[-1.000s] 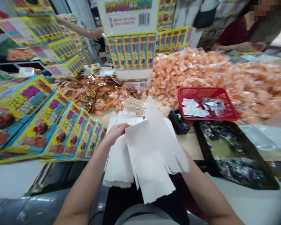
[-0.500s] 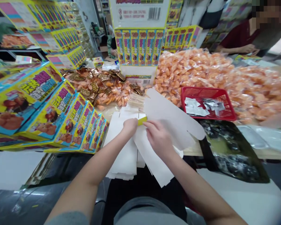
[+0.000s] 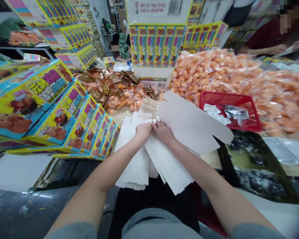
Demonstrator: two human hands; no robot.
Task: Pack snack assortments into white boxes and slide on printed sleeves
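An unfolded cardboard box blank (image 3: 186, 124), its pale inner face up, lies slanted across the table edge in front of me. My left hand (image 3: 143, 131) is closed in a fist at its left edge, the fingers pinching the edge there. Right beside it, my right hand (image 3: 162, 131) has its fingers bent and pressed on the same edge. The exact pinch is hidden by my fingers. Under and left of this blank is a stack of flat white box blanks (image 3: 132, 162). Just beyond my hands lies a bunch of thin wooden sticks (image 3: 149, 107).
Printed display boxes (image 3: 74, 114) rise at left; more boxes (image 3: 156, 44) stand behind. Bagged orange pieces (image 3: 214, 71) are heaped at back right. A red basket (image 3: 256, 116) holds small packets. A dark tray (image 3: 261, 172) holds wrapped black items. Another person (image 3: 266, 39) works at far right.
The blank's yellow flap that showed between my hands is now out of sight. My hands have come closer together, the left one slightly right. The whole view has shifted a little.
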